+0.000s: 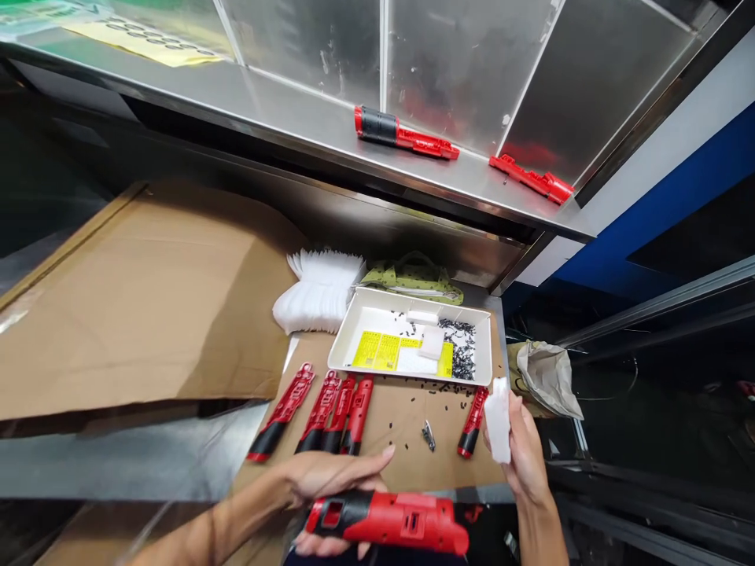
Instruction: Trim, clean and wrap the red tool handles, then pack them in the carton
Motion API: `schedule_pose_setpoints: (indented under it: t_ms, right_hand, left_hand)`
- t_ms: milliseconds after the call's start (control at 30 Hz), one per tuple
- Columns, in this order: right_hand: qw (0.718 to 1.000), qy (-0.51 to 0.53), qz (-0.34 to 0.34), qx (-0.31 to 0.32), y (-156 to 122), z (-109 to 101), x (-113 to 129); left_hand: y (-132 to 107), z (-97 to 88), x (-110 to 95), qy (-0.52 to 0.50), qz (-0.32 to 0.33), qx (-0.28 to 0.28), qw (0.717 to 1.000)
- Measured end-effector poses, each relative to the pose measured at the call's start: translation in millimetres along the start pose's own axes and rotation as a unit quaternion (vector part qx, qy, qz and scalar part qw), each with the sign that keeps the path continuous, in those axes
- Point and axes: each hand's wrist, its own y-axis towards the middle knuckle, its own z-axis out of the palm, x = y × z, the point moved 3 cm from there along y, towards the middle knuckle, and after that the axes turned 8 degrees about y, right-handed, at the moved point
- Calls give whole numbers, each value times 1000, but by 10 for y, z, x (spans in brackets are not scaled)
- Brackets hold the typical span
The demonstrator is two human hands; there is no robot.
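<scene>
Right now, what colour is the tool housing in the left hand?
The tool housing is red with a black band; head view shows it best.

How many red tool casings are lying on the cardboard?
5 casings: four in a row on the cardboard below the tray, and one near the right hand. Overlap could hide another.

Place: factory assembly station | Signs: steel shelf (pixel 283 118), red tool housings (pixel 401 520), cardboard sheet (pixel 135 306)
</scene>
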Motion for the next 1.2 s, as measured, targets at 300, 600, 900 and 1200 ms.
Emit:
schedule_pose_setpoints:
  t_ms: [300, 600, 900, 1200]
  right_hand:
    - [904, -367, 75, 207, -921, -70, 36]
    - [875, -394, 103, 263, -1001, 125, 82]
    - [782, -442, 41, 438, -966, 322, 101]
    - [759, -513, 141, 376, -979, 313, 16]
  left_hand:
    - [136, 90, 315, 147, -65, 369, 916]
    - [195, 150, 353, 165, -91, 433, 882]
    - [262, 164, 479, 191, -163, 457, 854]
    - [308, 135, 598, 169, -192, 441, 860]
